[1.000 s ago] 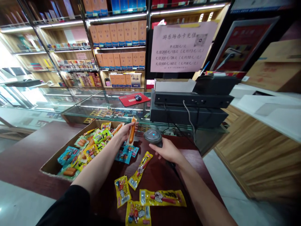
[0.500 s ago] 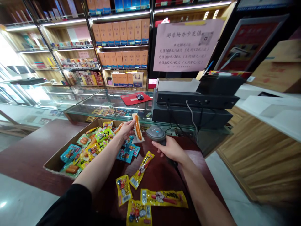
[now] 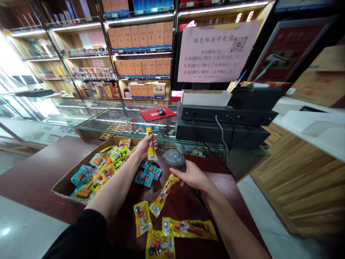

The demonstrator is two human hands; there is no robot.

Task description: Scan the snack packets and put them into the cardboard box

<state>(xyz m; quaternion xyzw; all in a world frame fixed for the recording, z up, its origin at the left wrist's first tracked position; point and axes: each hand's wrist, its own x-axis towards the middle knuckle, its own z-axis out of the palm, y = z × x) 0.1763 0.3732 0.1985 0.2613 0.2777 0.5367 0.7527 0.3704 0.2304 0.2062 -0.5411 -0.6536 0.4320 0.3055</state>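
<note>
Between the fingers of my left hand [image 3: 145, 145] is a long yellow sausage packet [image 3: 151, 146], held upright with its printed side toward me. My right hand [image 3: 192, 174] is wrapped round the handle of a dark grey barcode scanner [image 3: 174, 158], whose blue light is on. The scanner's head points left, a short way from the packet. Left of my left forearm, an open cardboard box [image 3: 60, 187] holds many yellow, green and blue snack packets. Several blue packets [image 3: 148, 175] lie beside the box. Nearer me on the table are yellow packets [image 3: 188, 227], some long and some short.
A glass counter [image 3: 107, 120] runs behind the table [image 3: 32, 172], with a red mouse pad [image 3: 151, 113] and mouse on it. A black cash drawer unit [image 3: 221, 131] with loose cables stands at back right. Boxed goods [image 3: 140, 37] fill the shelves behind.
The sausage packet in my left hand has been turned from its clear side to its yellow printed side. The scanner has shifted slightly left, toward the packet.
</note>
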